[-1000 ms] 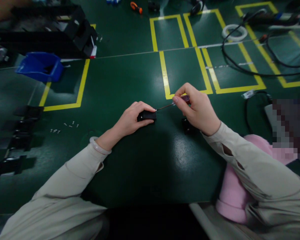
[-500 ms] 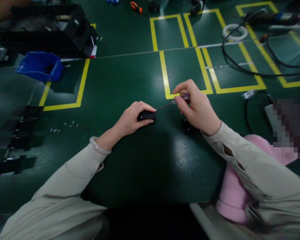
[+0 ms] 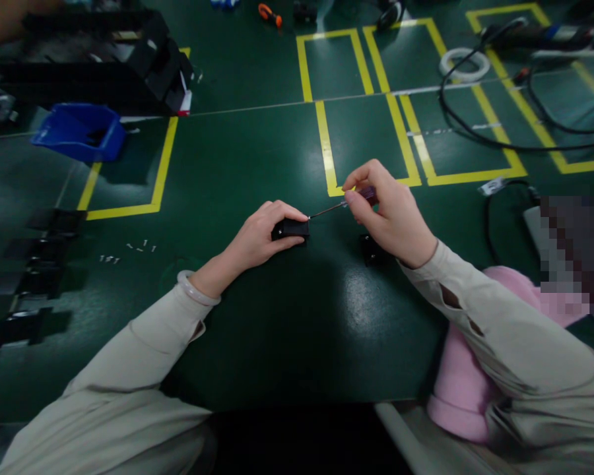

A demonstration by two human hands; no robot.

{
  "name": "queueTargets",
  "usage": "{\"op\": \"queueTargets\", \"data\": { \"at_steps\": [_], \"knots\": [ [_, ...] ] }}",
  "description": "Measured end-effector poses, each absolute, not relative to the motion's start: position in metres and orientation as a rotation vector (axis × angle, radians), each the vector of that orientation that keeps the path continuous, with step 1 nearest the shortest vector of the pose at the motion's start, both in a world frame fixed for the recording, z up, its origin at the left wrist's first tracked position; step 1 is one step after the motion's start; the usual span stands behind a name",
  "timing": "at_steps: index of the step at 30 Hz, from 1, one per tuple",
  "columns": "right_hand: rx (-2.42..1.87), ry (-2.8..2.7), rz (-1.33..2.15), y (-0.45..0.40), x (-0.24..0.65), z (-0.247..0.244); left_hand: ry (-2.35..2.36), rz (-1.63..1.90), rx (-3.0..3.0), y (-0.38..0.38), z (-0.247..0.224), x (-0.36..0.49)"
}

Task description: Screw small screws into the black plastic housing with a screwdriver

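Observation:
My left hand (image 3: 260,235) is closed around a small black block-shaped part (image 3: 293,228), pressing it to the table, fingers above and thumb below. In my right hand (image 3: 387,212) is a screwdriver (image 3: 332,209), its handle pinched between thumb and fingers. The shaft slants left and down, and its tip meets the right end of the black part near my left fingertip. What sits at the tip is too small to make out. A second small black part (image 3: 369,248) lies beneath my right hand, partly hidden by it.
Several small screws (image 3: 109,258) lie to the left, beside a column of black parts (image 3: 39,277). A blue bin (image 3: 82,132) and black trays (image 3: 94,66) stand further back. On the right are a tape roll (image 3: 464,64), a black cable (image 3: 450,112) and pink cloth (image 3: 462,389).
The screwdriver handle and the fingers of my right hand have shifted very slightly. My left hand and the black part stay in place.

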State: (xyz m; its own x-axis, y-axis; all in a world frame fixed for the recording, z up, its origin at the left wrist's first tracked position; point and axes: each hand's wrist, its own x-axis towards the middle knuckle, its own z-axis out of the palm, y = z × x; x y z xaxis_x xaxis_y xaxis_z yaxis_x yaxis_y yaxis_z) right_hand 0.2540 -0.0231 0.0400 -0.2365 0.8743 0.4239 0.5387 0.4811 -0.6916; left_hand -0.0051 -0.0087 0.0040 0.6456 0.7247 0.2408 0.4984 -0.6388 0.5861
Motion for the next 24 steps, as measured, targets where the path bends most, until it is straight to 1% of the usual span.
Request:
{"op": "queueTargets", "data": {
  "at_steps": [24],
  "knots": [
    [-1.186,-1.903,0.562,-0.0215,0.2550,0.0388,0.937,0.654,2.412,-0.0089,0.0033,-0.0053]
  ]
}}
